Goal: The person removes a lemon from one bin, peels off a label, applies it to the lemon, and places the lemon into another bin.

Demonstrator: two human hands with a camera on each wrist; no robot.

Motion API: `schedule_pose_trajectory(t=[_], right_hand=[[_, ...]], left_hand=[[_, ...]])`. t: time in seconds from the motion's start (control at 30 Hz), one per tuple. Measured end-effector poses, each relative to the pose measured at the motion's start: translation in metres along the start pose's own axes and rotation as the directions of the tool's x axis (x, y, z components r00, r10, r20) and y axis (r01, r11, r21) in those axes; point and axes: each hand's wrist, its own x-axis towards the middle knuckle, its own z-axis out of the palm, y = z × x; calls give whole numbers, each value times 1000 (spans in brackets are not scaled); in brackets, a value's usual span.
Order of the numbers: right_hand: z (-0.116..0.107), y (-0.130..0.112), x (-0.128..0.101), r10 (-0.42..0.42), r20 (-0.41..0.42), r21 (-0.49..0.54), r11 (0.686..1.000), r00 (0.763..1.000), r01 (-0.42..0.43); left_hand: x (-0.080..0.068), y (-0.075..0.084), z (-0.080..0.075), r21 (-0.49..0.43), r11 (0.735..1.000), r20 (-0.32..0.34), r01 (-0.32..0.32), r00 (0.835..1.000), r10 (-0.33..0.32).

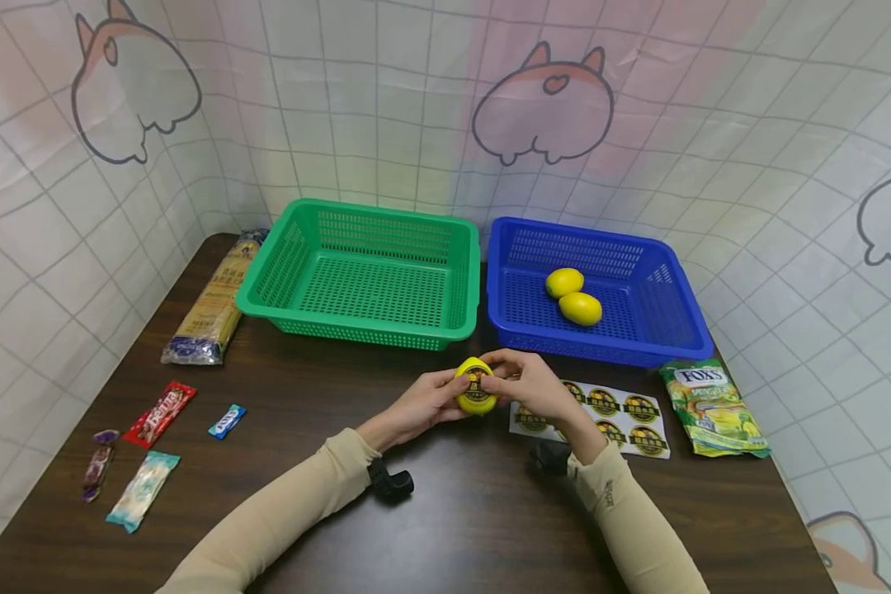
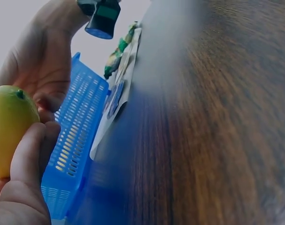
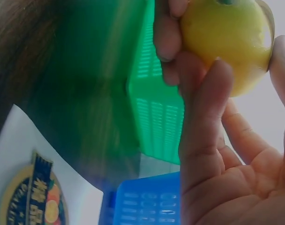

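Above the table's middle my left hand (image 1: 423,403) grips a yellow lemon (image 1: 477,404), fingers behind it and thumb on its front. A round black-and-gold sticker (image 1: 478,381) sits on the side facing me. My right hand (image 1: 538,386) holds the same lemon from the right, its thumb pressing the sticker's edge. In the right wrist view, the right fingers (image 3: 205,101) bend against the lemon (image 3: 227,42). The left wrist view shows the stem end of the lemon (image 2: 11,126) between both hands. Partly under my right forearm lies a white sheet (image 1: 624,415) of similar stickers.
A green basket (image 1: 356,334) stands at the back; right of it, a blue basket (image 1: 564,342) holds two lemons (image 1: 581,309). A Fox's bag (image 1: 716,408) lies far right. At left are a long noodle-like pack (image 1: 215,301), a red wrapper (image 1: 160,414) and several small sweets.
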Motion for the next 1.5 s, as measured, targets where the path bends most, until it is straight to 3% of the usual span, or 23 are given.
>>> schedule_pose_trajectory(t=[0.23,0.6,0.87,1.07,1.27,1.5], right_hand=[[0,5,-3,40,10,67,997,999,-40],[-2,11,-3,-42,34,70,997,999,39],[0,13,-5,-57,64,88,995,996,51],[4,17,-4,-3,79,94,996,997,-4],[1,13,0,-19,70,61,998,997,15],[-6,-1,9,-30,-32,24,999,999,31]], left_hand=[[-4,0,4,-14,1000,-2,10,1000,-10],[-9,-3,4,-57,998,48,-18,999,20],[-13,-3,2,-54,999,30,5,1000,-3],[-15,-4,-1,-1,1000,-3,25,1000,-25],[-20,6,-6,114,993,-29,12,1000,-8],[-29,34,-18,174,984,-74,-39,996,53]])
